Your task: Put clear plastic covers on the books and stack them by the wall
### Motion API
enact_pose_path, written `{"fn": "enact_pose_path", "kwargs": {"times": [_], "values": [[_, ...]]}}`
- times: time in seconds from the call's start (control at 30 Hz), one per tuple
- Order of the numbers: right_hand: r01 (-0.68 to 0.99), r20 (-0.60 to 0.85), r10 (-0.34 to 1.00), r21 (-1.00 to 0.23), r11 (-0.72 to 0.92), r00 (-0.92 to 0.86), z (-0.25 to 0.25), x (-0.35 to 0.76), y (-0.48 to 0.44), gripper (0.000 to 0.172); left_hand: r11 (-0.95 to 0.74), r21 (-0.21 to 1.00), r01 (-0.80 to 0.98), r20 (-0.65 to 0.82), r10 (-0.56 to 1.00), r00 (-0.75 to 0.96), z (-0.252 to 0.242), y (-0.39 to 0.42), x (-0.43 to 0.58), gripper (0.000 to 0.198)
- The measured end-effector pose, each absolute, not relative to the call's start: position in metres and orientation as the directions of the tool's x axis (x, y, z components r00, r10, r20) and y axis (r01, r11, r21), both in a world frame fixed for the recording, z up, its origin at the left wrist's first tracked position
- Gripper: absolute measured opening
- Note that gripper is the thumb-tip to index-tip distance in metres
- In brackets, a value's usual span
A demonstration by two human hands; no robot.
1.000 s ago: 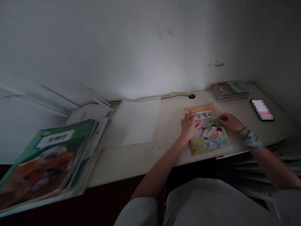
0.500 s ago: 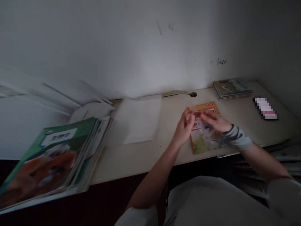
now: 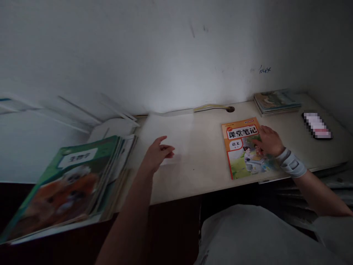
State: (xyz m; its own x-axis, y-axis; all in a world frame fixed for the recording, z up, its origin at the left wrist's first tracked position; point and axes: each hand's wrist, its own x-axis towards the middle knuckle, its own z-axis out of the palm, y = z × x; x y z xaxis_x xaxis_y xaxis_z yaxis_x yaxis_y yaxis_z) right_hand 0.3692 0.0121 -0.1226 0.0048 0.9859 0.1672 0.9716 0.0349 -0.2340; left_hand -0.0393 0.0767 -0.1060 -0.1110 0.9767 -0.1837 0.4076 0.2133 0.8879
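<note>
My right hand (image 3: 271, 141) is at the right edge of an orange-topped workbook (image 3: 239, 158), its fingers stretched out and nothing held in them. The workbook lies flat on the desk with its illustrated cover up. A grey band wraps my right wrist. My left hand (image 3: 157, 154) is over the lower part of a thin, pale sheet (image 3: 178, 127), thumb and index finger apart and the other fingers bent. It holds nothing that I can see; whether it touches the sheet I cannot tell.
A stack of books with a green-covered textbook (image 3: 71, 180) on top stands at the left. At the back right is a smaller pile of booklets (image 3: 275, 103), with a phone (image 3: 317, 126) beside it. A yellow cable (image 3: 211, 106) runs along the wall to a desk hole.
My hands were close together above the workbook and have parted. The left has moved left to the pale sheet; the right has shifted right to the workbook's edge, uncovering its cover.
</note>
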Motion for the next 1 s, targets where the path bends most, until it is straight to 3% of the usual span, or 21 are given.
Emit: {"fn": "enact_pose_path", "kwargs": {"times": [0.07, 0.13, 0.2, 0.27, 0.37, 0.43, 0.53, 0.7, 0.9, 1.0], "values": [[0.983, 0.084, 0.995, -0.179, -0.045, 0.061, -0.134, 0.388, 0.01, 0.045, 0.195, 0.738, 0.646, -0.161, 0.981, -0.112, -0.111, 0.079, -0.054, 0.055], [0.981, 0.033, 0.999, -0.19, -0.035, 0.042, -0.143, 0.397, 0.008, 0.047, 0.084, 0.533, 0.842, 0.004, 0.995, -0.102, -0.11, 0.075, -0.053, 0.05], [0.977, 0.039, 0.999, -0.211, -0.02, 0.029, -0.148, 0.399, 0.007, 0.045, -0.068, 0.363, 0.929, 0.244, 0.969, -0.025, -0.104, 0.064, -0.035, 0.047], [0.974, 0.068, 0.997, -0.223, -0.03, 0.047, -0.15, 0.397, 0.006, 0.043, -0.251, 0.303, 0.919, 0.394, 0.912, 0.119, -0.1, 0.051, -0.003, 0.043], [0.957, 0.111, 0.992, -0.289, -0.023, 0.057, -0.149, 0.397, 0.006, 0.037, -0.58, 0.374, 0.723, 0.266, 0.815, 0.515, -0.11, 0.035, 0.058, 0.039], [0.937, 0.16, 0.984, -0.348, -0.02, 0.08, -0.147, 0.399, 0.006, 0.031, -0.643, 0.424, 0.637, 0.109, 0.735, 0.669, -0.127, 0.031, 0.093, 0.04], [0.9, 0.164, 0.971, -0.427, -0.089, 0.174, -0.147, 0.402, 0.006, 0.02, -0.574, 0.397, 0.716, 0.014, 0.784, 0.621, -0.154, 0.031, 0.12, 0.046], [0.847, 0.072, 0.986, -0.524, -0.091, 0.15, -0.153, 0.408, 0.011, 0.016, -0.543, 0.353, 0.762, 0.027, 0.82, 0.572, -0.17, 0.031, 0.116, 0.054], [0.787, 0.048, 0.993, -0.614, -0.059, 0.111, -0.158, 0.422, 0.018, 0.024, -0.574, 0.264, 0.775, 0.01, 0.805, 0.593, -0.167, 0.028, 0.114, 0.057], [0.69, 0.04, 0.993, -0.722, -0.049, 0.112, -0.151, 0.421, 0.017, 0.036, -0.577, 0.23, 0.784, 0.002, 0.806, 0.592, -0.168, 0.028, 0.115, 0.055]]}}
